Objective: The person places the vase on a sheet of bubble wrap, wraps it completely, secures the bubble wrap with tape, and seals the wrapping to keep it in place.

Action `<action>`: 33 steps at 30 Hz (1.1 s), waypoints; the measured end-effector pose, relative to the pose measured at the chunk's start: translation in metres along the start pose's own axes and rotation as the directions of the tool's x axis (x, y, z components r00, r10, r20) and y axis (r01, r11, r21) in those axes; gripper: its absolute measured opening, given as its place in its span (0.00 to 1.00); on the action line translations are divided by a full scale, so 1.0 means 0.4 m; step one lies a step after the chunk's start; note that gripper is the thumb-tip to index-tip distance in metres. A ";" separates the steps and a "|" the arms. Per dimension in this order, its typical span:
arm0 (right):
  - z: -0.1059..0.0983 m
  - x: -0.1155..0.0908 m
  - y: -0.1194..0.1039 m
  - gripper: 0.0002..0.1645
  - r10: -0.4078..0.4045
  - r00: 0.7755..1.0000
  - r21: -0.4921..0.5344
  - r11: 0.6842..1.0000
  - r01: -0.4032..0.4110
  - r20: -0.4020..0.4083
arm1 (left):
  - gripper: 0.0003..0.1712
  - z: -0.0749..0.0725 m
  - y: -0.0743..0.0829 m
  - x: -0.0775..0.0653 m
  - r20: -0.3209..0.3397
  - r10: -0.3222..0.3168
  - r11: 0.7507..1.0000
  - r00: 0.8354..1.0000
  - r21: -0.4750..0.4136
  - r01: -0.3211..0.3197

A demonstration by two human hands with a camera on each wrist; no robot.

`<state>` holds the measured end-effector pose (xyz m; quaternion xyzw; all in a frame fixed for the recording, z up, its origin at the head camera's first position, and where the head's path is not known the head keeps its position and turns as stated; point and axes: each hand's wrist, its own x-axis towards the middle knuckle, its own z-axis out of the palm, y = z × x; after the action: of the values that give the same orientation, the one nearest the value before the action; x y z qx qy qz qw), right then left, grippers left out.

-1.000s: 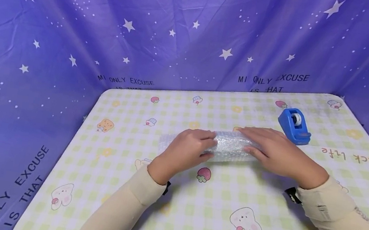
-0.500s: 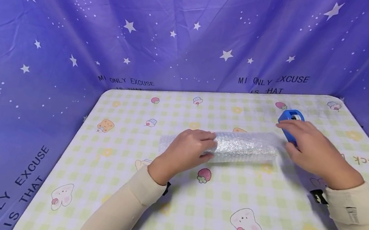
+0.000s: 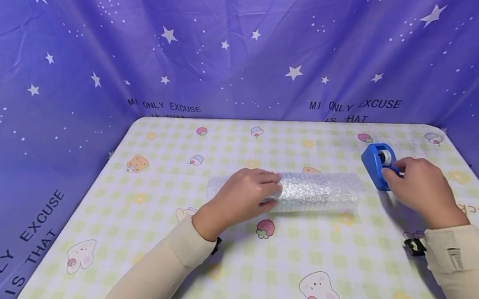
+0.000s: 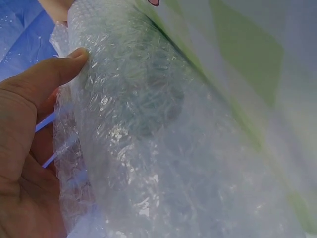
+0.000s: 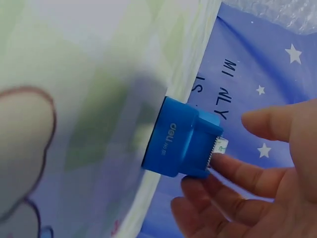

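Note:
A roll of bubble wrap [image 3: 318, 194] lies across the middle of the table, something inside it too blurred to identify. My left hand [image 3: 243, 191] holds its left part, the thumb [image 4: 54, 74] on the wrap [image 4: 143, 129] and the other fingers round its far side. To the right stands a blue tape dispenser [image 3: 372, 163] with a white tape roll [image 3: 386, 157]. My right hand [image 3: 427, 188] is at its cutter end. In the right wrist view, the index finger touches beside the short free tape end [image 5: 221, 145], while the thumb [image 5: 267, 121] stays apart from it.
The table has a green-and-white checked cover [image 3: 158, 271] with cartoon prints. A purple curtain [image 3: 251, 64] with white stars hangs close behind the table and along its sides.
My right hand has left the right end of the bubble wrap, moved right over the tape dispenser, and come down to its cutter end. My left hand has stayed on the wrap.

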<state>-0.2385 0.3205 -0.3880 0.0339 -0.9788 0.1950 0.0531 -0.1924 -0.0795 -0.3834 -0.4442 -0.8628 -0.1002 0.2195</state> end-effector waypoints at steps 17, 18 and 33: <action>0.018 0.002 0.036 0.35 0.185 0.981 0.090 0.978 -0.190 0.063 | 0.07 0.014 -0.001 -0.007 -0.036 0.004 1.000 0.999 -0.017 -0.004; 0.021 0.002 0.038 0.35 0.190 0.980 0.104 0.975 -0.195 0.062 | 0.07 0.014 0.000 -0.008 -0.038 0.004 1.000 0.999 -0.015 -0.004; 0.032 0.016 0.044 0.35 0.261 0.962 0.190 0.943 -0.272 0.083 | 0.08 0.012 0.000 -0.001 -0.043 0.012 1.000 0.999 0.002 -0.012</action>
<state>-0.2475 0.3317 -0.4056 -0.0880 -0.9509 0.2967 -0.0052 -0.1936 -0.0780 -0.3876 -0.4472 -0.8552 -0.1078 0.2388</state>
